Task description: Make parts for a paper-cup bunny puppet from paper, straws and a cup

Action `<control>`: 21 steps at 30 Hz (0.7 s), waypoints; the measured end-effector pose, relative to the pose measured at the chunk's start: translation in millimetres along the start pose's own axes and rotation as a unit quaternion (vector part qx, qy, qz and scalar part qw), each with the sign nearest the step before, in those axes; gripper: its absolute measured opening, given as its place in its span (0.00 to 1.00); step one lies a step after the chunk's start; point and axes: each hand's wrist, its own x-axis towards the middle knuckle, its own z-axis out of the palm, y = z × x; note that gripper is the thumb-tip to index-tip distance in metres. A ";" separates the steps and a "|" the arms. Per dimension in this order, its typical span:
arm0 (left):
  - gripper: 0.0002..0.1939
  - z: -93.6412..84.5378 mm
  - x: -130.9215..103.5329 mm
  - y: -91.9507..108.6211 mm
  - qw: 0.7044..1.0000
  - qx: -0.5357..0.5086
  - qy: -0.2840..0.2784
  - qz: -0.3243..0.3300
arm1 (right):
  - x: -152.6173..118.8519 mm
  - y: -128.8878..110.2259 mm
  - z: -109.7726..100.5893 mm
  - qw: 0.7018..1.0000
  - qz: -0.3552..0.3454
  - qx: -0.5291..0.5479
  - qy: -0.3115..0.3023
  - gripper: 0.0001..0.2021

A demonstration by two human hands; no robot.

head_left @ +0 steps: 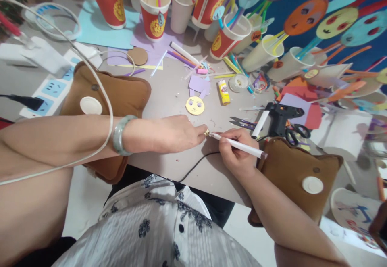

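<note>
My left fingers [200, 131] pinch a small yellow paper piece [207, 132]; my right fingers [238, 134] are closed round a white marker [246, 148], its tip at that piece

White marker [240, 146] at small yellow piece [207, 132].

Red-and-white paper cups [152, 27] holding coloured straws stand along the back of the table [161, 97], one on a light-blue sheet [93, 31]. Other cups, toward the right, carry paper faces on straws, among them an orange face [305, 17]. A yellow glue stick [224, 92] and a black glue gun [278, 117] lie apart. A brown cushion [127, 89] on the left side lies against a white power strip [50, 89].
</note>
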 end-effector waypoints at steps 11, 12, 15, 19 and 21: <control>0.25 10.7 -2.9 4.4 0.999 0.037 0.016 0.008 | 0.1 0.2 1.3 1.000 -0.008 -0.022 -0.006 0.06; 0.24 11.5 -2.8 4.7 0.999 0.036 0.021 0.006 | 0.4 0.0 1.1 1.000 -0.010 -0.025 -0.008 0.06; 0.22 13.7 -2.4 6.0 0.999 0.026 0.030 -0.001 | 1.4 -0.4 0.5 0.999 -0.020 -0.027 -0.011 0.05; 0.24 13.3 -2.3 7.4 1.000 0.001 0.004 -0.011 | 1.5 -0.2 0.6 0.999 -0.034 -0.016 -0.007 0.04; 0.24 11.6 -2.4 7.5 1.000 0.000 -0.001 -0.011 | 1.0 -0.1 0.9 1.000 -0.028 -0.008 -0.008 0.03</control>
